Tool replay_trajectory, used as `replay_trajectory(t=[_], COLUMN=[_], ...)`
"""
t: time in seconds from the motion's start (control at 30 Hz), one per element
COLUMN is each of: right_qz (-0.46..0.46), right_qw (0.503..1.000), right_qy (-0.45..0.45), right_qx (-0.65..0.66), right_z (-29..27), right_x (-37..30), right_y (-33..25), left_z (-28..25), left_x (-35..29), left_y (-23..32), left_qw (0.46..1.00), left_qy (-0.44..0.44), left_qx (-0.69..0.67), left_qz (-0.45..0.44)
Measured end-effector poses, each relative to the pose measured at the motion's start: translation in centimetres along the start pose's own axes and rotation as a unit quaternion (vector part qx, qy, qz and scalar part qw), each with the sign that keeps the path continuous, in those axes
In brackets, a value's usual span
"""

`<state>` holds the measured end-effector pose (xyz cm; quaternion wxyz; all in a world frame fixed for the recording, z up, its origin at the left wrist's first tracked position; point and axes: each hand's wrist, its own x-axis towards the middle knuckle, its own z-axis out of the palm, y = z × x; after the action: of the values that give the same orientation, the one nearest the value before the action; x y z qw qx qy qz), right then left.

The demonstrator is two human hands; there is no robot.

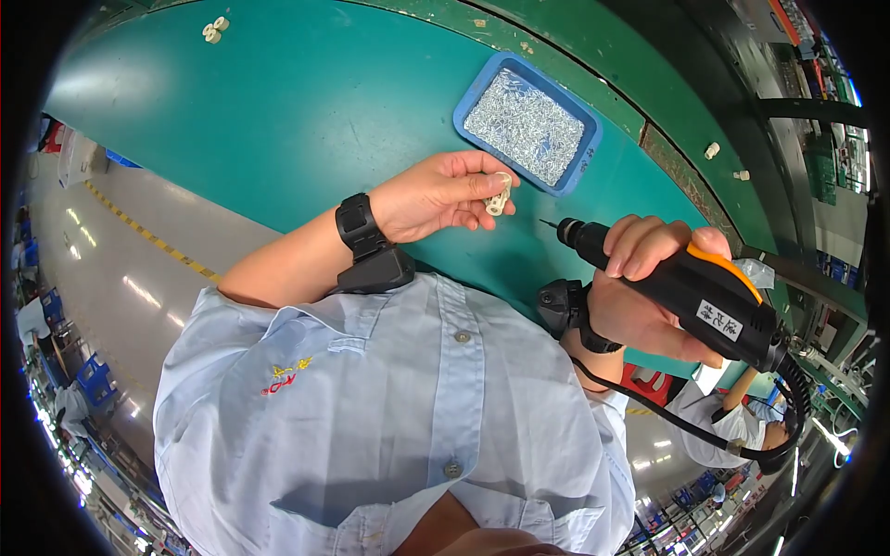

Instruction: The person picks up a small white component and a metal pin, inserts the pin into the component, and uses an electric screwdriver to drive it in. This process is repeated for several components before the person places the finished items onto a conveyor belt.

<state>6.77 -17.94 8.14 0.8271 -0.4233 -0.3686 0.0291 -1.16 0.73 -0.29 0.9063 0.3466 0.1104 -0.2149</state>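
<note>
My left hand (pixel 440 193) pinches a small cream plastic part (pixel 497 198) with holes in it, between thumb and fingers over the green table. A black electric screwdriver (pixel 681 292) with an orange lever is wrapped in my right hand (pixel 630 301). Its thin bit points left toward the cream part, with a gap between them. Just beyond my left hand sits a blue tray (pixel 591 146) holding many small silver screws (pixel 524 120). Dark bands with black devices are strapped on both wrists.
Several cream round parts (pixel 213 35) lie at the table's far left. Two small cream pieces (pixel 711 150) rest on the green ledge at right. The screwdriver's black cable (pixel 774 453) loops down at lower right, near another person (pixel 709 426). A yellow-striped line (pixel 148 232) marks the floor.
</note>
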Motion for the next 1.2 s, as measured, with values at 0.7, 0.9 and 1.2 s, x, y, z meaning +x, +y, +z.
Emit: replay_trajectory(t=[0.7, 0.9, 1.2], right_qz=[-0.008, 0.004, -0.005], right_qw=[0.999, 0.998, 0.998], right_qy=[-0.053, -0.049, -0.05], right_qx=[0.011, 0.024, 0.027], right_z=[-0.3, -0.5, 0.0], right_x=[0.0, -0.5, -0.7], right_y=[-1.1, -0.6, 0.8], left_z=[1.7, 2.2, 2.0], left_x=[1.9, 1.9, 2.0], left_y=[-1.9, -1.7, -1.8], left_qw=[0.756, 0.759, 0.75], left_qy=[0.054, 0.063, 0.07], left_qx=[0.59, 0.607, 0.608], left_qz=[0.28, 0.229, 0.251])
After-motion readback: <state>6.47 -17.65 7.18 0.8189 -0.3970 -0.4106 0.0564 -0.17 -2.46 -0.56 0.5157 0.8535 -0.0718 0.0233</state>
